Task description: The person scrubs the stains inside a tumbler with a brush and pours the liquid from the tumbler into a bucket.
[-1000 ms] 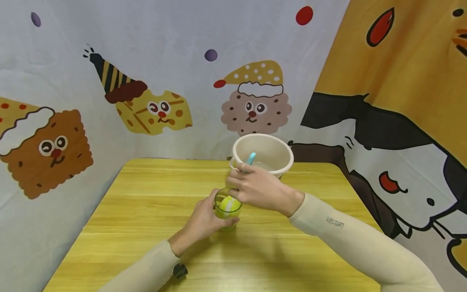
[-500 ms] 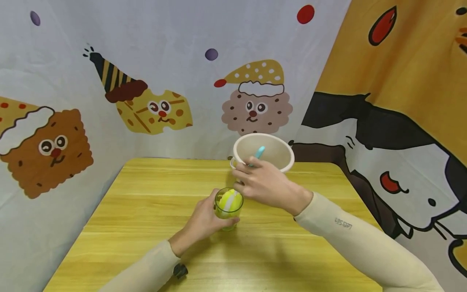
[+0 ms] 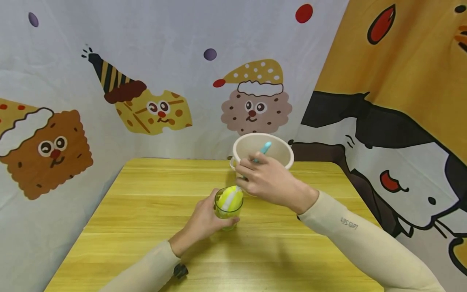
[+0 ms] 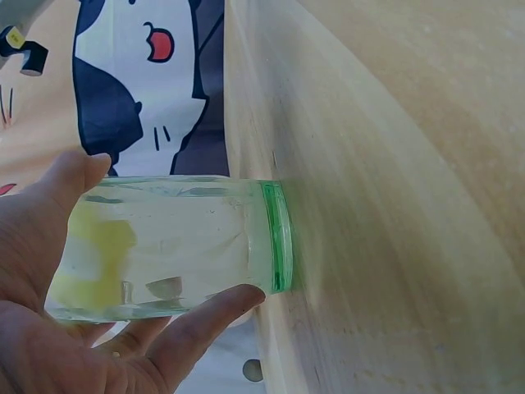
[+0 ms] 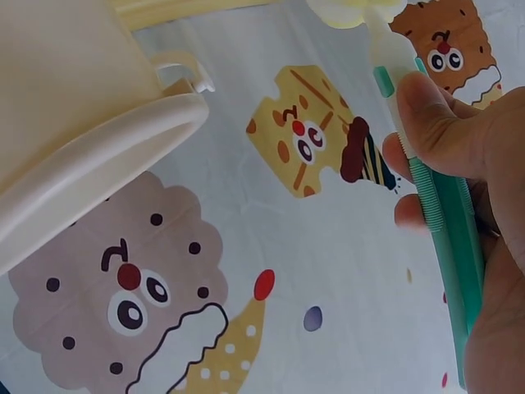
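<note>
Near the middle of the table, my left hand (image 3: pixel 204 215) holds a greenish clear glass (image 4: pixel 189 238) upright, fingers on one side and thumb on the other. In the left wrist view, its green base is at the wooden surface. The yellow sponge head (image 3: pixel 230 198) of a cup brush sits in the mouth of the glass, its top above the rim. My right hand (image 3: pixel 271 183) grips the brush by its teal handle (image 5: pixel 451 246), thumb and fingers wrapped round it. The handle slants up to the right, and the white stem joins the sponge at the glass.
Just behind my right hand stands a cream bucket (image 3: pixel 255 142) with a side handle, at the far edge of the wooden table (image 3: pixel 146 178). A cartoon-printed curtain (image 3: pixel 175 48) hangs close behind the table. A small black device (image 3: pixel 180 271) is at my left wrist.
My right hand has moved slightly right, and the brush handle has tilted further right. The sponge head has risen in the glass mouth. My left hand and the glass have stayed in place.
</note>
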{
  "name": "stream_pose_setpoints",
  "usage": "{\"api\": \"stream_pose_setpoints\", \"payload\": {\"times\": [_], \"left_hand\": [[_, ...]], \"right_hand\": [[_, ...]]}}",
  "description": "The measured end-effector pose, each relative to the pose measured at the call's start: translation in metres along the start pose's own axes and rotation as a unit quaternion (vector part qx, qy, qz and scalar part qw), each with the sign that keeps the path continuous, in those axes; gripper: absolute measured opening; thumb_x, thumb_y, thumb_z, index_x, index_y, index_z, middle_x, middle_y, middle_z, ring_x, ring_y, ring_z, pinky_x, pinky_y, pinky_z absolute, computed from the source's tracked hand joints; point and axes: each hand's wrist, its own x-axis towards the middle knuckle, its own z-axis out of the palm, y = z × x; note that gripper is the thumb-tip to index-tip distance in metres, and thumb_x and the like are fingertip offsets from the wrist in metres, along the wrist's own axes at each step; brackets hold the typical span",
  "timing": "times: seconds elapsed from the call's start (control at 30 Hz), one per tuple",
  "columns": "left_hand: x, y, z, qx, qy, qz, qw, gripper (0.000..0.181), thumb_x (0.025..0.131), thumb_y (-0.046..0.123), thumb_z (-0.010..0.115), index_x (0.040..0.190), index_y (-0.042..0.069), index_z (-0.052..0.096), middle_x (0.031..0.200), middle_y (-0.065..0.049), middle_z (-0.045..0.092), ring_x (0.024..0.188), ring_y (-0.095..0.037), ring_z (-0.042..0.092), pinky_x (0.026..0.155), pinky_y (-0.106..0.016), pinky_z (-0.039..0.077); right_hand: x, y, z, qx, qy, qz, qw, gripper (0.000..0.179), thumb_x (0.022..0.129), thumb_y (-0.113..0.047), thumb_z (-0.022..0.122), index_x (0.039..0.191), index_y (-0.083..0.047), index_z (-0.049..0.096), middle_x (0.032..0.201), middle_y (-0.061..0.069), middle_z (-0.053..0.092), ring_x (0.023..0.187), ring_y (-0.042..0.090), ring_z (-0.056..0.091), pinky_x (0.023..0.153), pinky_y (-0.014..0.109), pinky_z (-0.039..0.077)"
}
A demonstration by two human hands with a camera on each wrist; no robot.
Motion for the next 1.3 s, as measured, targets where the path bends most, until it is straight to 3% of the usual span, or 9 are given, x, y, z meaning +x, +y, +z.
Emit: {"api": "stream_pose_setpoints", "payload": {"times": [0.73, 0.9, 1.3], "left_hand": [[-0.0010, 0.0012, -0.0007, -0.011, -0.005, 0.005, 0.9999, 0.085, 0.086, 0.040, 0.107, 0.153, 0.019, 0.059, 0.132, 0.003, 0.081, 0.119, -0.014, 0.079, 0.100, -0.039, 0.067], [-0.0009, 0.0011, 0.0001, -0.008, -0.003, 0.001, 1.0000, 0.084, 0.086, 0.040, 0.107, 0.152, 0.019, 0.060, 0.130, 0.003, 0.081, 0.117, -0.013, 0.078, 0.098, -0.039, 0.067], [-0.0010, 0.0005, 0.0000, -0.009, -0.002, -0.005, 0.9999, 0.088, 0.085, 0.044, 0.107, 0.155, 0.019, 0.059, 0.130, 0.003, 0.081, 0.119, -0.014, 0.078, 0.101, -0.041, 0.067]], "right_hand": [[0.0018, 0.0061, -0.0060, -0.011, 0.015, -0.001, 0.9998, 0.023, 0.089, -0.027, 0.099, 0.103, -0.027, 0.081, 0.126, -0.002, 0.081, 0.113, 0.019, 0.069, 0.112, 0.039, 0.049], [0.0035, 0.0071, -0.0060, -0.013, 0.019, -0.001, 0.9997, 0.022, 0.090, -0.030, 0.098, 0.100, -0.027, 0.079, 0.119, -0.004, 0.079, 0.111, 0.019, 0.067, 0.112, 0.039, 0.048], [0.0074, 0.0092, -0.0052, -0.020, -0.008, 0.000, 0.9998, 0.027, 0.085, -0.029, 0.103, 0.103, -0.030, 0.083, 0.120, -0.004, 0.078, 0.113, 0.019, 0.066, 0.111, 0.040, 0.045]]}}
